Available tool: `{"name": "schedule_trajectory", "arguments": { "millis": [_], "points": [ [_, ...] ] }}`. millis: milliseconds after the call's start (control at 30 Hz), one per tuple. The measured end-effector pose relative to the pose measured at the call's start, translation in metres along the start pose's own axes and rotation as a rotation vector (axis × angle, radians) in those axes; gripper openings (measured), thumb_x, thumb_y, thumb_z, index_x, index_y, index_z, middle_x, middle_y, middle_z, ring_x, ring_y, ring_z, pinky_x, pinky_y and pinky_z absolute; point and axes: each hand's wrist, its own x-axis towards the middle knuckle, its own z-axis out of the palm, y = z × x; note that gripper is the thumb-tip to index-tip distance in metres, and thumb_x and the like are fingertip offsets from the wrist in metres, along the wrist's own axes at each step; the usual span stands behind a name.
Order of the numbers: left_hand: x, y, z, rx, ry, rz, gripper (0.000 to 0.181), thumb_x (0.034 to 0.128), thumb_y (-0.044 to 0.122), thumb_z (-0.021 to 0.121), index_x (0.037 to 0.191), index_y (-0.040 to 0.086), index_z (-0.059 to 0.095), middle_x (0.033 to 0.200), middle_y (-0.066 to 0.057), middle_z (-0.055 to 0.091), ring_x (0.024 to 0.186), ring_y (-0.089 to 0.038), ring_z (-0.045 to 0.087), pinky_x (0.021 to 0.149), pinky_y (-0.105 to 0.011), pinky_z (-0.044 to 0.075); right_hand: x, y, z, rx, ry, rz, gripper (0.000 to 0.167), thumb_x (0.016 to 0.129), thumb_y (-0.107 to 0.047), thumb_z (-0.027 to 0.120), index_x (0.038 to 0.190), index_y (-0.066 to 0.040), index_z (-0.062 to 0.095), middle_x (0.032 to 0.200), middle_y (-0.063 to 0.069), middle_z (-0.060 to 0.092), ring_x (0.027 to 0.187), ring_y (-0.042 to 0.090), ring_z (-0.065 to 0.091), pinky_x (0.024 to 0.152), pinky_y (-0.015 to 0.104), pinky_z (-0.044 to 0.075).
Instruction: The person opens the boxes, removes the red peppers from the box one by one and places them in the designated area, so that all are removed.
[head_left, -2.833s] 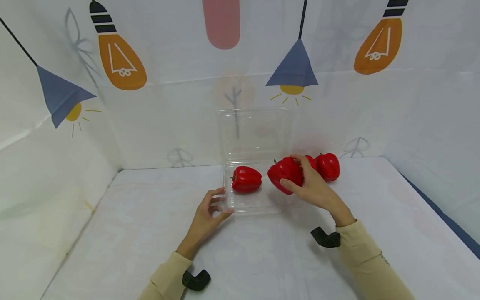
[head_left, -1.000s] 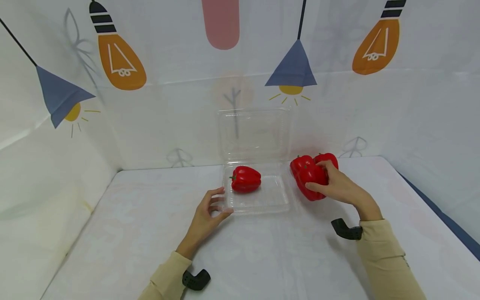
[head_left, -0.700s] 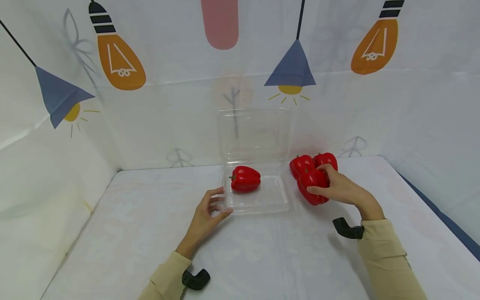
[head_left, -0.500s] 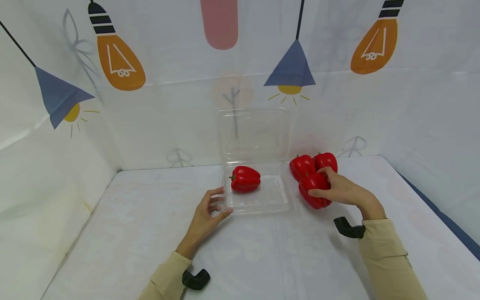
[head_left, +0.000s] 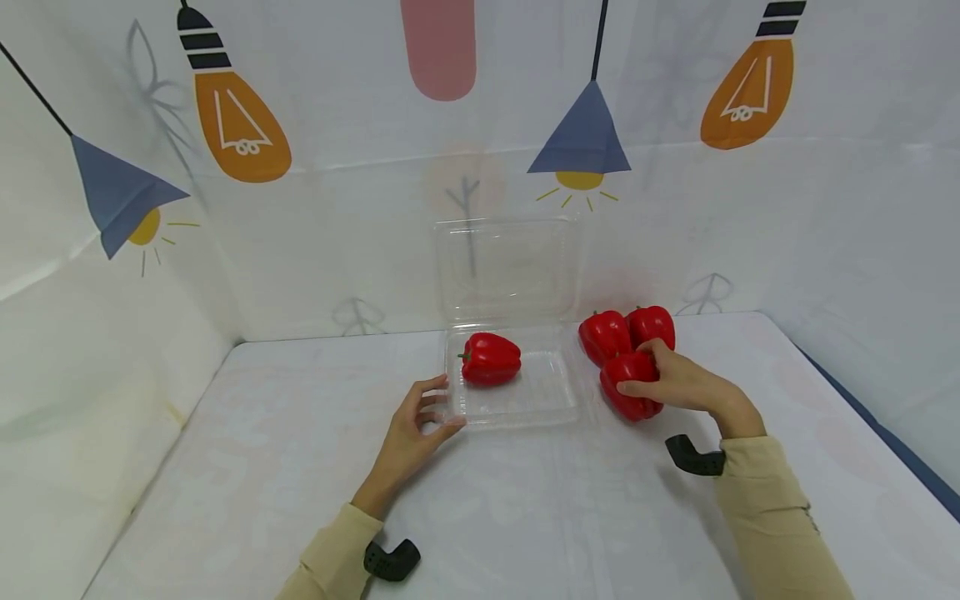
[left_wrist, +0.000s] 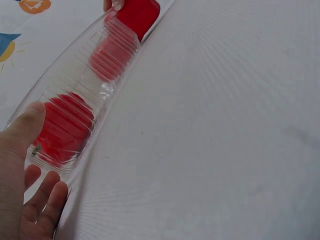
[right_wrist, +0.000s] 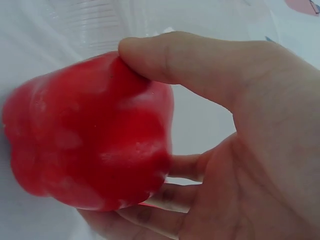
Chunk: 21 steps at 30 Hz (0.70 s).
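A red bell pepper (head_left: pixel 632 385) is in my right hand (head_left: pixel 682 379), thumb on one side and fingers on the other; the right wrist view shows this pepper (right_wrist: pixel 95 135) large. It sits low at the table, right of a clear plastic clamshell box (head_left: pixel 525 412). Just behind it are two more red bell peppers, one at the left (head_left: pixel 604 336) and one at the right (head_left: pixel 651 325). Another bell pepper (head_left: pixel 491 359) lies on its side in the box's left half. My left hand (head_left: pixel 412 429) holds the box's front left corner, thumb against its wall (left_wrist: pixel 31 122).
The box's lid (head_left: pixel 510 271) stands raised against the printed backdrop (head_left: pixel 360 233). A white cloth covers the table (head_left: pixel 495 508), whose right edge (head_left: pixel 862 400) runs diagonally. Each wrist wears a black band piece, one on the left (head_left: pixel 392 560) and one on the right (head_left: pixel 693 456).
My right hand has carried its pepper rightward from over the box, then down and toward me, in front of the two other peppers. The left hand stays at the corner.
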Motion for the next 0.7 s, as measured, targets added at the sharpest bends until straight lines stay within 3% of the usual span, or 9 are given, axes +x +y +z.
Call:
{"name": "schedule_trajectory", "arguments": {
  "millis": [700],
  "points": [
    [-0.0001, 0.0012, 0.0004, 0.004, -0.001, -0.001, 0.063, 0.0811, 0.015, 0.074, 0.135, 0.010, 0.043, 0.137, -0.019, 0.048, 0.120, -0.038, 0.054, 0.094, -0.041, 0.052, 0.0104, -0.0007, 0.0089, 0.057, 0.034, -0.031, 0.083, 0.085, -0.039, 0.065, 0.137, 0.005, 0.016, 0.134, 0.029, 0.036, 0.122, 0.045, 0.037, 0.086, 0.050, 0.054]
  ]
}}
